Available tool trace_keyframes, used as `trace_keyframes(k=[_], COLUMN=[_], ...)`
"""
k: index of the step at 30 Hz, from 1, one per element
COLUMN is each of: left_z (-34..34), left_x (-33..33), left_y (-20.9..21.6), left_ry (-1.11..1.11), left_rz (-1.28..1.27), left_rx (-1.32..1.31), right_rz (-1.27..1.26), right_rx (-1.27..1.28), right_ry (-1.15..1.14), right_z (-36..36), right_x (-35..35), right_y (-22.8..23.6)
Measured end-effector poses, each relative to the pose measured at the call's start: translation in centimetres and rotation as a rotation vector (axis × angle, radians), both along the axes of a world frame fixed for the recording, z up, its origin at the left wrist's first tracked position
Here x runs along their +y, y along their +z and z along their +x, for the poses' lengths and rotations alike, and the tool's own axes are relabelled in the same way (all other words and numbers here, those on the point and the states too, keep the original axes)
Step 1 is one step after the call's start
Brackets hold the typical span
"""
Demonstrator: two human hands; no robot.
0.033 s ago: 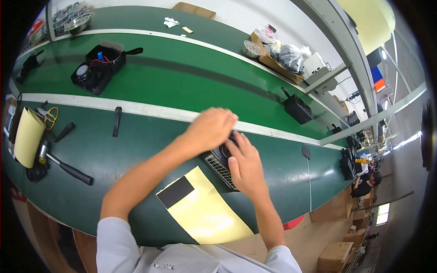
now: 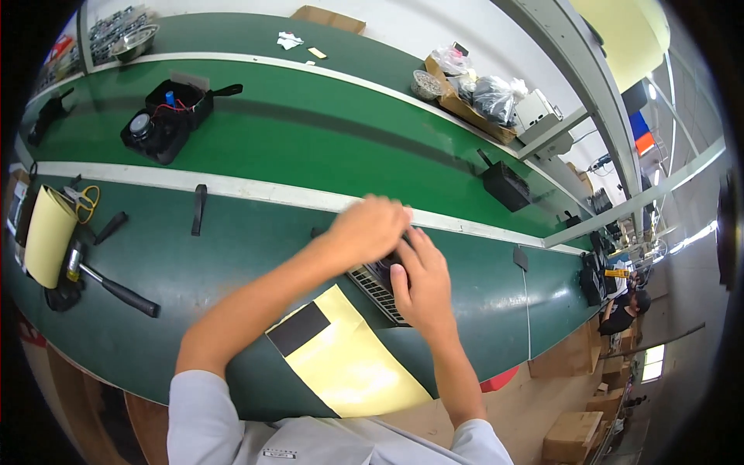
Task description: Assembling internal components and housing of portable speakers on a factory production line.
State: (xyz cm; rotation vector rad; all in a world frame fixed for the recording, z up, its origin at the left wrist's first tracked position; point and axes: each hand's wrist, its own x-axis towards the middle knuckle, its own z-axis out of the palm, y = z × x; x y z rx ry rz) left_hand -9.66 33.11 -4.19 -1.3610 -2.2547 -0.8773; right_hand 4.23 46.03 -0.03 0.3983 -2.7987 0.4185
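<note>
Here we are on the tabletop [image 2: 194, 267], the black device [image 2: 376, 291] sitting just right of the yellow sheet [image 2: 364, 364]! The left hand [image 2: 370, 231] curls, blurred, over its far end, grip impossible to tell; the right hand [image 2: 422, 279] lies open across it. Looks like close fitting work; the next move calls for steady bracing.

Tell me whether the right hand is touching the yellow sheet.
Apart: the head view shows green benchtop between the right hand and the yellow sheet.
</note>
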Motion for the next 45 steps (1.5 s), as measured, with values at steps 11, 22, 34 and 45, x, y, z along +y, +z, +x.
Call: trace_keyframes(k=[11, 22, 34, 45], left_z=[2.4, 6.7, 5.7, 9.6], left_x=[2.8, 1.7, 0.3, -2.6], left_y=[1.0, 1.2, 1.1, -0.5], left_ry=[0.098, 0.293, 0.039, -0.119], left_rz=[-0.384, 0.022, 0.113, 0.341], left_rx=[-0.274, -0.447, -1.063, -0.603], right_rz=[-0.117, -0.213, -1.205, -0.936], right_rx=[-0.124, 0.172, 0.120, 0.105], right_ry=[-0.259, -0.487, -0.439, -0.261], right_z=[-1.1, 3.5, 8.9, 8.3], right_x=[2.5, 3.6, 4.9, 4.9], right_y=[-1.3, -1.2, -8.0, -5.0])
